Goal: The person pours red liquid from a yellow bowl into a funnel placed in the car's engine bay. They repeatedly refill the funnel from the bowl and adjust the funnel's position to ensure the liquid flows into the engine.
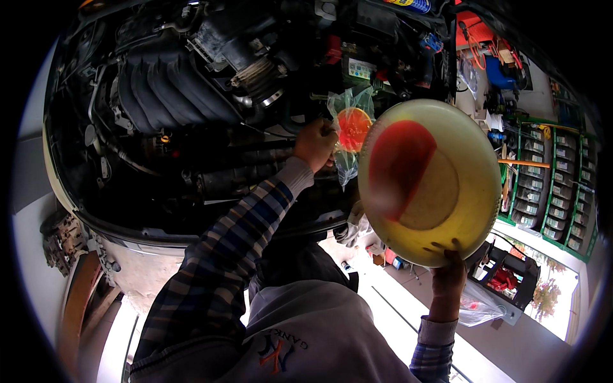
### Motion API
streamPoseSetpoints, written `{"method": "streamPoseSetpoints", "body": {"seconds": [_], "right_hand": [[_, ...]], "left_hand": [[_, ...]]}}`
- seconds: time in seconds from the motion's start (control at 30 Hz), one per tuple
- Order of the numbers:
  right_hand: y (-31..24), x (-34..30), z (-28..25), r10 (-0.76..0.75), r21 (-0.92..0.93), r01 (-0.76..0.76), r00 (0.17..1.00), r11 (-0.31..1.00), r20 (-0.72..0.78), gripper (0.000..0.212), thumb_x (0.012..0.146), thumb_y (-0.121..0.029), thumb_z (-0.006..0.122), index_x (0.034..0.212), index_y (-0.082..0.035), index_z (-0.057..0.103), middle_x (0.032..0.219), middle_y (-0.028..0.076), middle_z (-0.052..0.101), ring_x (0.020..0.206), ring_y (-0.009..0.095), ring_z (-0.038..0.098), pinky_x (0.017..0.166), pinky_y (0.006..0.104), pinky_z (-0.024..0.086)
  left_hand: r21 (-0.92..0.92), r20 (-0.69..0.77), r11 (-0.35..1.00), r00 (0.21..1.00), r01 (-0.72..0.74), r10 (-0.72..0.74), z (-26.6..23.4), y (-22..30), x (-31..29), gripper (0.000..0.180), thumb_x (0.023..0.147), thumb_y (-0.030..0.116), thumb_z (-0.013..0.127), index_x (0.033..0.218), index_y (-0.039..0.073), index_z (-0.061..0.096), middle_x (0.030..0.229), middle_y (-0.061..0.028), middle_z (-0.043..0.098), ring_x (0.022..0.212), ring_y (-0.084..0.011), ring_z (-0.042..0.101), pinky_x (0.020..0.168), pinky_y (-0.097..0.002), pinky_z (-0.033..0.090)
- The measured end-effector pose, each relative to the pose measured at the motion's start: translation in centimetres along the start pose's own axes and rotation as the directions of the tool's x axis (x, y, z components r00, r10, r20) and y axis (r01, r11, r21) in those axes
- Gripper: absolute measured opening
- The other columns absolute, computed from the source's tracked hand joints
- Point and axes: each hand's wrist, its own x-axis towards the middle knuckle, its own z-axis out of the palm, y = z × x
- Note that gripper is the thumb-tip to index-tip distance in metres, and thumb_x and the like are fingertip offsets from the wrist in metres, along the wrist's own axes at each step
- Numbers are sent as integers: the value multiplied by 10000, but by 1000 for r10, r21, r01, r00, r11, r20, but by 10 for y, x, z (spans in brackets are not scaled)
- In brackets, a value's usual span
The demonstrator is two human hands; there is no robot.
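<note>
My right hand (pixel 449 277) grips the lower rim of a round, yellowish plastic basin (pixel 469 198); its fingers show as dark shapes through the translucent wall. The basin is tilted, and red liquid (pixel 401 163) pools on its left side with a straight edge. Just left of the basin, my left hand (pixel 314 145) is closed with the fingertips pinched at a clear, crinkled plastic piece (pixel 348 169). Within that plastic shows a round orange-red area (pixel 353 129), close to the basin's rim. What lies beneath it is hidden.
An open car engine bay spreads below both hands, with a black ribbed engine cover (pixel 172 89), a corrugated intake hose (pixel 255 71) and a battery (pixel 359 68). The front bumper (pixel 150 262) lies nearest me. Green-framed shelves (pixel 555 185) stand at the right.
</note>
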Motion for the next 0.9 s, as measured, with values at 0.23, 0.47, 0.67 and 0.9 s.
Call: {"method": "streamPoseSetpoints", "body": {"seconds": [0.23, 0.47, 0.67, 0.9], "right_hand": [[10, 2, -11, 110, 104, -111, 994, 988, 21, 418, 877, -19, 572, 1294, -12, 548, 1219, 127, 625, 1089, 298, 652, 859, 405, 587], [29, 6, -57, -182, -613, 305, 949, 729, 256, 420, 956, -9, 460, 1373, 34, 466, 1339, 164, 551, 1216, 278, 583, 1024, 418, 521], [24, -13, -48, -139, -266, 193, 968, 945, 207, 428, 971, 47, 415, 1398, 61, 432, 1358, 169, 534, 1229, 255, 565, 1067, 402, 486], [32, -24, -71, -50, -71, 64, 982, 995, 185, 435, 978, 46, 421, 1413, 63, 399, 1380, 193, 517, 1261, 289, 541, 1073, 424, 482]], "left_hand": [[32, -25, 998, 998, 55, -54, 0, 4, -1, 265, 931, 160, 590, 1148, 7, 574, 795, -77, 648, 524, -125, 603, 427, -273, 512], [43, 11, 999, 1000, 3, -4, -3, 16, -7, 316, 928, 136, 586, 1201, -14, 537, 799, -82, 640, 537, -125, 588, 426, -270, 472], [220, -147, 957, 963, -189, 224, -4, 15, -22, 297, 913, 121, 604, 1178, -4, 556, 822, -74, 632, 701, -145, 621, 634, -293, 527], [270, -91, 933, 958, -238, 271, -26, -8, -113, 137, 926, 63, 581, 1055, 22, 605, 820, -43, 586, 719, -110, 548, 664, -263, 475]]}}
